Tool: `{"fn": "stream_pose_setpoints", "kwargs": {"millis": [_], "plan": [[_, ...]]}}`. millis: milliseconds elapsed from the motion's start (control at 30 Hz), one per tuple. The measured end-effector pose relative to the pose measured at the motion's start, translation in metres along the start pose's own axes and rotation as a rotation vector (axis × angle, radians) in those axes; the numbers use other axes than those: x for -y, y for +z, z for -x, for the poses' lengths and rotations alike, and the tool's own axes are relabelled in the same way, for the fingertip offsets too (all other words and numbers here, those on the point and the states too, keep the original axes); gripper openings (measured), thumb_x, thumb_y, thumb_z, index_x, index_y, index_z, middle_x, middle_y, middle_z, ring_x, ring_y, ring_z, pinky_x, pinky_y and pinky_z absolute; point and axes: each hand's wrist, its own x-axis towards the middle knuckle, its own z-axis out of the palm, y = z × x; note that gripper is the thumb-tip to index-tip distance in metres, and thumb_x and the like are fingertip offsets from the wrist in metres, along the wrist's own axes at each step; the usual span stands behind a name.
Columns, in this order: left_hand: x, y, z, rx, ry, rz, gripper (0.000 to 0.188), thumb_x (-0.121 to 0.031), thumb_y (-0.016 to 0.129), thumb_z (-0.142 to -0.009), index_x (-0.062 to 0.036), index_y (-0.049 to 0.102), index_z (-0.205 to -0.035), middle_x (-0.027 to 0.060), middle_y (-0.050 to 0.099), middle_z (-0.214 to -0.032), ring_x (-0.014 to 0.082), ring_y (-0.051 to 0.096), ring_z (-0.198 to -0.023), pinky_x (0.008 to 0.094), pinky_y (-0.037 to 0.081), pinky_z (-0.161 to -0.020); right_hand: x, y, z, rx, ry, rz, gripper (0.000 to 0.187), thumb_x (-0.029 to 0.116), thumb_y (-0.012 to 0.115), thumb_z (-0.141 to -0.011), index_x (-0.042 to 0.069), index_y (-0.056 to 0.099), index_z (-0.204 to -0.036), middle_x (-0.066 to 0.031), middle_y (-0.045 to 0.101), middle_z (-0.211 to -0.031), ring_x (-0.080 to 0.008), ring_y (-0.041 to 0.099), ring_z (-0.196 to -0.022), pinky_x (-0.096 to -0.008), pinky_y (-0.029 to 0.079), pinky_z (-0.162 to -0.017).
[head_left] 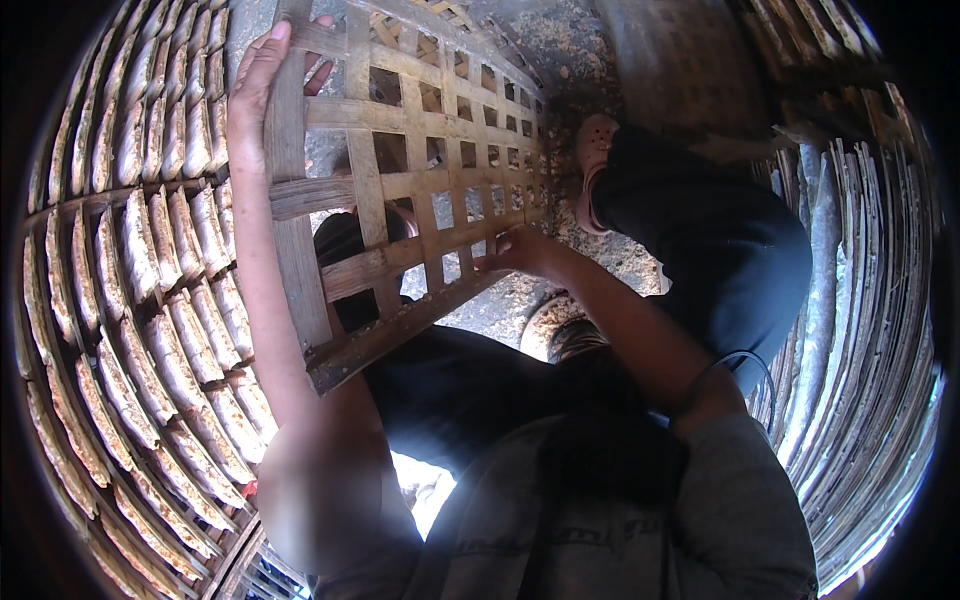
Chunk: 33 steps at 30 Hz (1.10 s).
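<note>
A woven bamboo lattice panel (410, 182) with square gaps and a thicker wooden frame stands tilted across my lap, running away from me. My left hand (258, 82) grips the frame's far left edge, with fingertips curled round to the other side. Lower down and to the right, my right hand (535, 253) holds the lattice near its bottom rail, its thumb and fingers pressed on the strips. Part of my left leg shows through the gaps.
Rows of overlapping pale slats (165, 240) line the left side. Long thin strips (850, 280) stand close together on the right. My right foot, in a pinkish clog (594, 150), rests on the dusty, littered floor (560, 60).
</note>
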Motion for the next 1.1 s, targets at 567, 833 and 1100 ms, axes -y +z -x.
{"fn": "stream_pose_setpoints", "kwargs": {"millis": [567, 833, 1100], "plan": [[-0.003, 0.009, -0.002, 0.031, -0.002, -0.009, 0.036, -0.032, 0.063, -0.098, -0.0058, 0.059, -0.122, 0.0083, 0.066, -0.116, 0.0163, 0.062, -0.100, 0.0384, 0.050, -0.099, -0.049, -0.023, -0.027, 0.029, -0.356, 0.335, 0.017, 0.015, 0.067, -0.087, 0.006, 0.072, -0.101, -0.0132, 0.072, -0.097, -0.0250, 0.070, -0.089, -0.0376, 0.054, -0.081], [-0.002, 0.005, -0.003, 0.024, -0.003, -0.010, 0.036, -0.032, 0.062, -0.098, -0.0058, 0.059, -0.122, 0.0084, 0.066, -0.117, 0.0164, 0.062, -0.100, 0.0384, 0.050, -0.099, -0.023, -0.007, -0.006, -0.198, -0.228, 0.435, 0.025, 0.009, 0.063, -0.086, 0.010, 0.073, -0.109, -0.0191, 0.071, -0.096, -0.0319, 0.070, -0.088, -0.0423, 0.054, -0.080], [-0.002, 0.004, -0.001, 0.035, -0.001, 0.004, 0.036, -0.032, 0.062, -0.098, -0.0057, 0.059, -0.122, 0.0086, 0.066, -0.117, 0.0164, 0.062, -0.101, 0.0385, 0.050, -0.099, -0.008, -0.011, 0.000, -0.036, -0.137, 0.450, 0.019, 0.021, 0.070, -0.086, 0.007, 0.076, -0.097, -0.0150, 0.072, -0.097, -0.0292, 0.069, -0.093, -0.0409, 0.052, -0.086]]}}
